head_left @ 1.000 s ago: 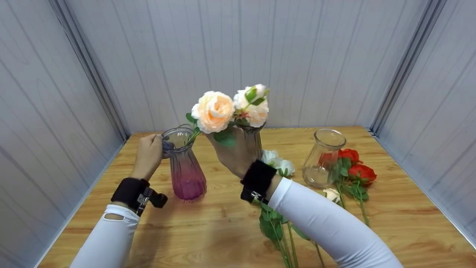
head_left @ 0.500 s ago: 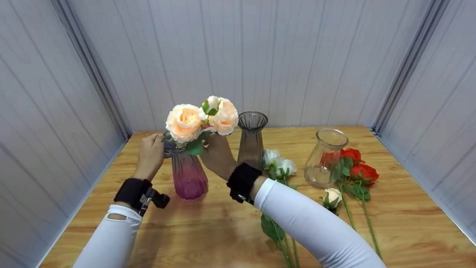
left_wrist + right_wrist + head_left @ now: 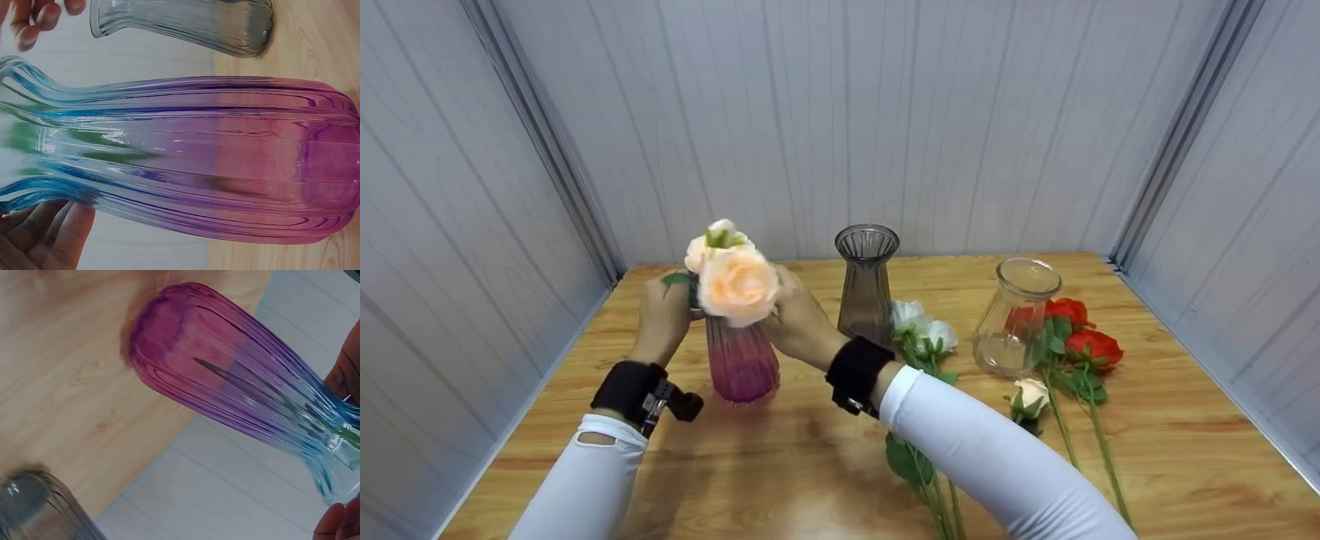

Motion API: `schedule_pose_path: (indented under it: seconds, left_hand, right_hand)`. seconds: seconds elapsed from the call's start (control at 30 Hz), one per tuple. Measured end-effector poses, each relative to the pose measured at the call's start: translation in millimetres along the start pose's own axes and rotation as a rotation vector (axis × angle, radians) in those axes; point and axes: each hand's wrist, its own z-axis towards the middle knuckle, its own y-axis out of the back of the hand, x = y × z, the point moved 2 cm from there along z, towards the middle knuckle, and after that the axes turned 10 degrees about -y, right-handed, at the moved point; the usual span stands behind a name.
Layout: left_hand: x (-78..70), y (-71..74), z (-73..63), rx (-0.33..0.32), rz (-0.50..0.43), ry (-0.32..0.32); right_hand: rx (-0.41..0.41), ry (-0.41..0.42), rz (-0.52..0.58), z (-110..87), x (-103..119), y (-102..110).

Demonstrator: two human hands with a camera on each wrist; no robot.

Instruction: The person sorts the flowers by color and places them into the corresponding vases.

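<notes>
My left hand grips the ribbed neck of a blue-to-pink glass vase, which stands upright on the table. A peach artificial rose spray, with large blooms and a bud, sits at its mouth and looks blurred. Inside the vase, its dark green stem shows through the glass in the right wrist view. My right hand is at the right side of the front bloom, and its curled fingers show close by the rim in the left wrist view. Whether they pinch the spray I cannot tell, since the bloom covers their tips.
A grey ribbed glass vase stands behind my right wrist. Farther right is a clear glass vase. White flowers, red roses and a small cream rose lie on the wooden table. Panelled walls enclose it.
My right hand has brought the rose spray left from before the grey vase to the pink vase. The spray has then dropped lower and turned, its bud swinging left. My left hand stays on the neck.
</notes>
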Motion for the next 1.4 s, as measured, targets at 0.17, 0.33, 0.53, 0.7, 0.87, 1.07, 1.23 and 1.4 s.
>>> schedule_pose_path:
  seconds: [0.17, 0.33, 0.53, 0.7, 0.87, 1.07, 1.23, 1.4]
  left_hand:
    - [2.6, 0.8, -3.0, -0.067, 0.042, -0.212]
    - [1.6, -0.4, 0.8, -0.045, 0.032, -0.145]
    - [0.4, 0.2, 3.3, -0.009, -0.083, -0.01]
    - [-0.7, 5.2, 3.3, -0.009, 0.036, -0.036]
    - [0.4, 7.7, 2.2, -0.038, 0.163, -0.187]
    - [0.9, 7.2, 1.0, -0.037, 0.185, -0.221]
    - [0.9, 6.9, 0.1, -0.018, 0.182, -0.105]
    - [-0.2, 8.0, 1.8, -0.025, 0.189, -0.133]
  right_hand:
    - [0.043, -0.082, -0.014, -15.0, -13.6, 10.3]
    - [0.005, -0.1, -0.016, -26.2, -24.1, 32.7]
    - [-0.039, -0.097, -0.061, -37.0, -33.5, 61.9]
    - [-0.013, -0.161, -0.053, -44.9, -40.6, 81.5]
    - [0.017, -0.224, -0.049, -52.8, -46.4, 101.1]
    - [0.063, -0.315, -0.118, -63.5, -54.6, 129.7]
    - [0.118, -0.405, -0.178, -72.5, -65.2, 155.7]
    - [0.154, -0.456, -0.206, -81.6, -72.2, 177.9]
